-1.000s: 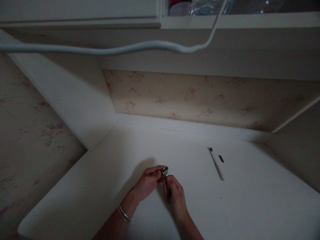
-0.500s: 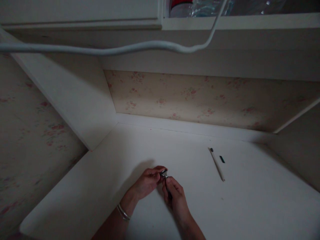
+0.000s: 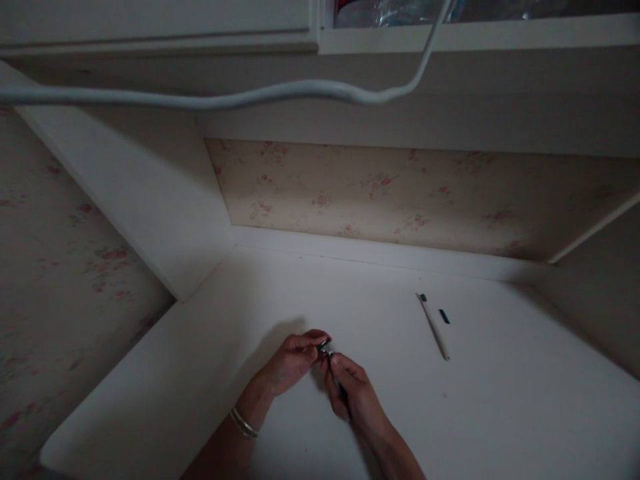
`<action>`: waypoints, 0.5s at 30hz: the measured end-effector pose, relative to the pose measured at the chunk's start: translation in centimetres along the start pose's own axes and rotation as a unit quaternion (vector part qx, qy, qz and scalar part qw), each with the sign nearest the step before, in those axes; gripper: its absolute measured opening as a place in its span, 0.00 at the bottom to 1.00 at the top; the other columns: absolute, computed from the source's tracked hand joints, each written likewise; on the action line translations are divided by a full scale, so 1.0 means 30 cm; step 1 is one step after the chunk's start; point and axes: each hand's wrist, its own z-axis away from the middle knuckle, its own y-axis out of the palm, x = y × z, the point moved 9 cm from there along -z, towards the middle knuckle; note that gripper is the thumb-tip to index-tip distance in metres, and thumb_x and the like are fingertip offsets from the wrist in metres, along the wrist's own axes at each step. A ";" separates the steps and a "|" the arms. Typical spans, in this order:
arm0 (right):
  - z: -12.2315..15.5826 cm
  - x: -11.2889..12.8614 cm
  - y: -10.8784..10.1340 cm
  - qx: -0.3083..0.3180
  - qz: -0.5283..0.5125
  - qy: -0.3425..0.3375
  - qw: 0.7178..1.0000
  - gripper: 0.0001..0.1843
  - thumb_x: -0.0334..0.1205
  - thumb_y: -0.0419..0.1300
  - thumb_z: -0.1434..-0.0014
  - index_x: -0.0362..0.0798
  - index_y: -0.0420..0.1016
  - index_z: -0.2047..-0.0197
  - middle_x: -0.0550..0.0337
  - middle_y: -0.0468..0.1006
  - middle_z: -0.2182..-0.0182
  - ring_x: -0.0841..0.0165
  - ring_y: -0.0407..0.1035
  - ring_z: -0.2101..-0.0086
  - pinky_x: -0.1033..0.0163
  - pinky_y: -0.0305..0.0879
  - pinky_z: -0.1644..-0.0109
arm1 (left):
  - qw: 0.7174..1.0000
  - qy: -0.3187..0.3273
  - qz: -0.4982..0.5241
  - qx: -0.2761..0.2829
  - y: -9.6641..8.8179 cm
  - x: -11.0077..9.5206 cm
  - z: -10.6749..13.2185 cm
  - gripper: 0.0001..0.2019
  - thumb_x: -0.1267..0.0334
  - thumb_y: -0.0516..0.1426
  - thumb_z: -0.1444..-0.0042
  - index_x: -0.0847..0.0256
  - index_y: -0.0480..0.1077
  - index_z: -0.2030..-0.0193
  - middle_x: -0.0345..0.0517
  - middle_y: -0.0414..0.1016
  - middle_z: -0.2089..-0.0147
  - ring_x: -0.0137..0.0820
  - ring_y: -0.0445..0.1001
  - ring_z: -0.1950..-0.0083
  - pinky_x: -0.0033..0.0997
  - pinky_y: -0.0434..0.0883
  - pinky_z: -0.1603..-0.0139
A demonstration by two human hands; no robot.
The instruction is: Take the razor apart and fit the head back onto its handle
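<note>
My left hand (image 3: 293,360), with bangles on the wrist, pinches a small shiny metal piece (image 3: 327,346) between fingers and thumb. My right hand (image 3: 353,393) is closed round a thin dark tool whose tip meets that metal piece. Both hands hover just over the white desk top (image 3: 480,407), touching each other at the fingertips. What the small piece is cannot be made out in the dim light.
A slim white stick with a dark end (image 3: 434,327) lies on the desk to the right, with a small black bit (image 3: 444,316) beside it. A white cable (image 3: 225,100) hangs across above. Floral wallpaper (image 3: 390,193) backs the alcove; a white side panel (image 3: 140,207) stands left.
My right hand has slid slightly toward me and to the right; my left hand stays pinched on the metal piece. The view shifted a little.
</note>
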 end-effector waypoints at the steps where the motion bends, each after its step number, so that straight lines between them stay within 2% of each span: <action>1: 0.002 0.007 0.005 0.003 0.000 -0.005 1.000 0.20 0.56 0.56 0.41 0.45 0.67 0.70 0.70 0.60 0.85 0.81 0.44 0.89 0.72 0.37 0.88 | 1.000 -0.001 -0.002 0.001 -0.001 0.001 0.000 0.11 0.64 0.66 0.54 0.59 0.78 0.61 0.51 0.71 0.51 0.32 0.68 0.59 0.32 0.62 0.59; 10: 0.004 0.046 0.019 0.012 0.015 -0.038 0.999 0.20 0.54 0.53 0.38 0.44 0.69 0.68 0.70 0.62 0.86 0.80 0.46 0.89 0.71 0.38 0.85 | 1.000 -0.018 0.003 0.009 0.023 -0.008 -0.002 0.11 0.65 0.66 0.55 0.58 0.78 0.61 0.50 0.72 0.53 0.30 0.69 0.63 0.31 0.62 0.62; 15: -0.001 0.036 0.010 -0.019 0.030 -0.058 0.998 0.20 0.54 0.53 0.38 0.45 0.67 0.71 0.69 0.62 0.86 0.79 0.48 0.88 0.69 0.39 0.83 | 1.000 -0.020 0.011 -0.003 0.013 0.001 -0.003 0.12 0.64 0.66 0.54 0.60 0.78 0.61 0.52 0.73 0.53 0.34 0.70 0.56 0.33 0.62 0.56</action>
